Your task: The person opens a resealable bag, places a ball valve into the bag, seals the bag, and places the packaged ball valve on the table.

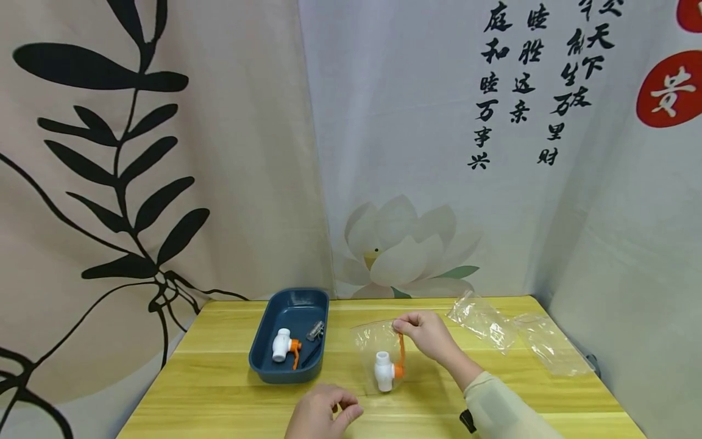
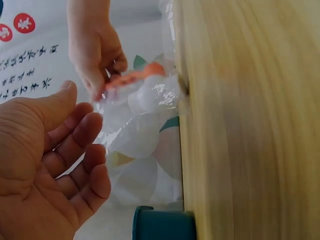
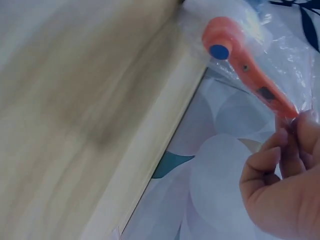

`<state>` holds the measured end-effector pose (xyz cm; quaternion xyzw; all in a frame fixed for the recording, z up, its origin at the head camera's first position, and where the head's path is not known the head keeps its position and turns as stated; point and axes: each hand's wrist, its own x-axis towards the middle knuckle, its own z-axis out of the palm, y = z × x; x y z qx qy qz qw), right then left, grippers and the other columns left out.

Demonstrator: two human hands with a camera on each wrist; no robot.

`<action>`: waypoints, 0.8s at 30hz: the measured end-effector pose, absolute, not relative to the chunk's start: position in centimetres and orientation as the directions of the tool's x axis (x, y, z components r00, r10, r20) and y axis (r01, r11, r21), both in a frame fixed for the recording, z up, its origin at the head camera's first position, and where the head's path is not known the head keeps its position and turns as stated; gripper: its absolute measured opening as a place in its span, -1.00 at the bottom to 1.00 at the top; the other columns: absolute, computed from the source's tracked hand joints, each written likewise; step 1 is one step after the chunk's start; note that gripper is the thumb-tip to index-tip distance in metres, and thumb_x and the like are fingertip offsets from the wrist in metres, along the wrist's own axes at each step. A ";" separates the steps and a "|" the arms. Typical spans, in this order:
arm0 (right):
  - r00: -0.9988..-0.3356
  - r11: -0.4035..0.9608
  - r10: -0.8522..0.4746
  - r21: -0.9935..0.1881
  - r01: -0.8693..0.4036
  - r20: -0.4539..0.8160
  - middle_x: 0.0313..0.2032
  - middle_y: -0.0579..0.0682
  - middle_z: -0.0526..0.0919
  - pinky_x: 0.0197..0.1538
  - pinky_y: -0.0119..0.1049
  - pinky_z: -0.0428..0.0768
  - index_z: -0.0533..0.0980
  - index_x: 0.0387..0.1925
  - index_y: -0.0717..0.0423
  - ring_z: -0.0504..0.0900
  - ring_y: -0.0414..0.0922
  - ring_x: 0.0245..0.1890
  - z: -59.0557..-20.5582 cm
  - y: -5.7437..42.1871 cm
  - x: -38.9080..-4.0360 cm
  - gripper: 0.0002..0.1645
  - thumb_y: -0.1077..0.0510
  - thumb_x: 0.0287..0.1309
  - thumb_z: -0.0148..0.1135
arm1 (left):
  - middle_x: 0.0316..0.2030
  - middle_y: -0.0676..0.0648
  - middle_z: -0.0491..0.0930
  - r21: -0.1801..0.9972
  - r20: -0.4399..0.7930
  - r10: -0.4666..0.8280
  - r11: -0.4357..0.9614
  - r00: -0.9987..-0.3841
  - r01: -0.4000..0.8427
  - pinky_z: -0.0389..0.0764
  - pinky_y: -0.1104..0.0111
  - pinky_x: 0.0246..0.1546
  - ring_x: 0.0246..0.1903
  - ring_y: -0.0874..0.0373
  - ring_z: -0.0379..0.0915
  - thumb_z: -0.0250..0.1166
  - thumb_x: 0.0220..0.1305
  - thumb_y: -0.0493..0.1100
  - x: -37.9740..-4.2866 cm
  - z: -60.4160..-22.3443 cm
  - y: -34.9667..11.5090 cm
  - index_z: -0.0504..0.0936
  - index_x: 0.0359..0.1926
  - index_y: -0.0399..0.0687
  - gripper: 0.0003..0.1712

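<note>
The right hand (image 1: pixel 425 332) pinches a top corner of the clear plastic bag (image 1: pixel 373 342), which contains a ball valve (image 1: pixel 383 372), over the middle of the surface (image 1: pixel 214 372). The left hand (image 1: pixel 323 411) holds nothing, its fingers loosely bent. It would be good to steady the opposite top corner also. Counted: two ball valves, the other valve (image 1: pixel 281 346) in the single tray (image 1: pixel 285 376); three bags, two loose bags (image 1: pixel 488 326) near the surface's far right corner.

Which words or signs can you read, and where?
Backdrop, columns left to right (cropped top characters unreadable):
"庭和睦万事兴"
"睦胜远亲"
"能生万里财"
"天下友"
Red circle on backdrop: "贵"
Upper red circle: cropped, unreadable.
Bagged valve: no legible text.
</note>
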<state>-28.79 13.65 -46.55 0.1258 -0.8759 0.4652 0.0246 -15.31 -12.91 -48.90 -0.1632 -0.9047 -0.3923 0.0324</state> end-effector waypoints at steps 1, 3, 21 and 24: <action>-0.969 0.542 -0.188 -0.806 -0.236 0.158 -0.31 -0.07 0.85 -0.13 -0.25 0.66 0.81 -0.28 0.02 0.73 -0.18 -0.24 -46.7 13.5 -29.3 -0.79 0.04 0.44 0.38 | -0.39 0.33 0.68 0.696 0.173 0.282 0.643 -0.944 0.319 0.48 0.47 -0.39 -0.40 0.46 0.39 0.51 0.33 0.13 -15.3 -48.9 -12.9 0.83 -0.28 0.20 -0.83; -0.972 0.550 -0.175 -0.802 -0.231 0.160 -0.31 -0.02 0.85 -0.18 -0.27 0.67 0.81 -0.28 0.03 0.75 -0.12 -0.28 -46.9 13.1 -30.4 -0.79 0.04 0.44 0.38 | -0.39 0.33 0.68 0.692 0.151 0.294 0.650 -0.944 0.313 0.47 0.47 -0.39 -0.40 0.45 0.38 0.51 0.33 0.12 -15.3 -49.0 -12.8 0.83 -0.28 0.21 -0.84; -1.000 0.465 -0.010 -0.885 -0.024 0.022 -0.30 0.08 0.82 -0.30 -0.29 0.63 0.78 -0.13 0.21 0.76 -0.09 -0.37 -49.8 10.6 -36.5 -0.69 0.04 0.51 0.31 | -0.38 0.29 0.66 0.719 0.089 0.335 0.630 -0.938 0.293 0.47 0.45 -0.40 -0.42 0.44 0.39 0.50 0.35 0.09 -15.4 -49.2 -12.6 0.84 -0.24 0.10 -0.80; -1.000 0.448 0.008 -0.894 0.003 0.001 -0.31 0.08 0.80 -0.22 -0.16 0.72 0.77 -0.11 0.25 0.76 -0.08 -0.36 -50.0 10.3 -36.9 -0.69 0.07 0.54 0.28 | -0.39 0.29 0.66 0.723 0.062 0.341 0.633 -0.938 0.278 0.47 0.45 -0.40 -0.43 0.45 0.38 0.49 0.36 0.09 -15.5 -49.2 -12.5 0.84 -0.23 0.08 -0.78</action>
